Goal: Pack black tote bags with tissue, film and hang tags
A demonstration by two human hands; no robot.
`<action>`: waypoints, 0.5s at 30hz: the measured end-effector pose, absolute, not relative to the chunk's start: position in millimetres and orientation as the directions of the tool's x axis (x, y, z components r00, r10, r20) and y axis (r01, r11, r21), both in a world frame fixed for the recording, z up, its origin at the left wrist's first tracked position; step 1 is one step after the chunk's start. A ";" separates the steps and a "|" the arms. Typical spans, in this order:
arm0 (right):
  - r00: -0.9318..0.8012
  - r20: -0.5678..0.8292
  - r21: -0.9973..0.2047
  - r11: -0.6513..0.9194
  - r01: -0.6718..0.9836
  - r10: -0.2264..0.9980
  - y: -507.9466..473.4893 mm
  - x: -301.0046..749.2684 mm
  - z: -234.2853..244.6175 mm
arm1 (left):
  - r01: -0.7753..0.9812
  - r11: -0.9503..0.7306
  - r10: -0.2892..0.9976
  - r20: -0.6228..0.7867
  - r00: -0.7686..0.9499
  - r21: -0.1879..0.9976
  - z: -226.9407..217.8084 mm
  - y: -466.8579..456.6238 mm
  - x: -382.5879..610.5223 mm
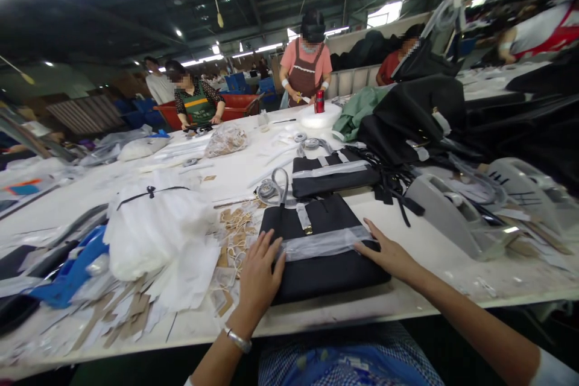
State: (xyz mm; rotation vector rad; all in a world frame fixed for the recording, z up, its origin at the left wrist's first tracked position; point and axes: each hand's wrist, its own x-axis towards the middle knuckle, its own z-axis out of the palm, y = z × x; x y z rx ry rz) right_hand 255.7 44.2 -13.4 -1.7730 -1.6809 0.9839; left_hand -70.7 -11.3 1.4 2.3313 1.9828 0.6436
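- White tabletop (420, 241): bare room opens right of the nearer bag, up to the grey dispenser (456, 211); the front edge runs near the bag's lower side.
- Nearer black bag (330, 277): lies flat before the person, its strap tab and front already covered with clear film (325, 244); no tag shows on it, so tagging looks undone.
- White bundle (154, 229): limits space farther left.
- Second black bag (325, 184): just behind, likewise banded.
- Left hand (262, 265), right hand (389, 253): fingers extended, resting on opposite ends, not clenched.
- Loose tags (235, 226): crowd the bag's left edge.
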 end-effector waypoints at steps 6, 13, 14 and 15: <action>-0.053 -0.304 -0.862 -0.251 0.441 0.951 25.6 271.0 -19.5 | 0.934 -0.012 0.989 0.144 -0.043 0.357 0.1 -7.0 -94.7; 0.032 -0.244 -0.940 -0.245 0.236 0.969 58.6 290.6 -4.1 | 0.872 -0.020 0.997 0.077 -0.020 0.489 36.8 65.5 -103.7; 0.038 -0.257 -0.955 -0.260 0.142 0.966 74.2 286.3 -0.1 | 0.852 0.004 0.999 0.028 -0.022 0.523 40.0 86.0 -100.2; 0.023 -0.291 -0.956 -0.292 0.029 0.956 91.6 280.5 2.9 | 0.838 0.028 1.000 -0.015 -0.023 0.545 41.5 106.9 -95.5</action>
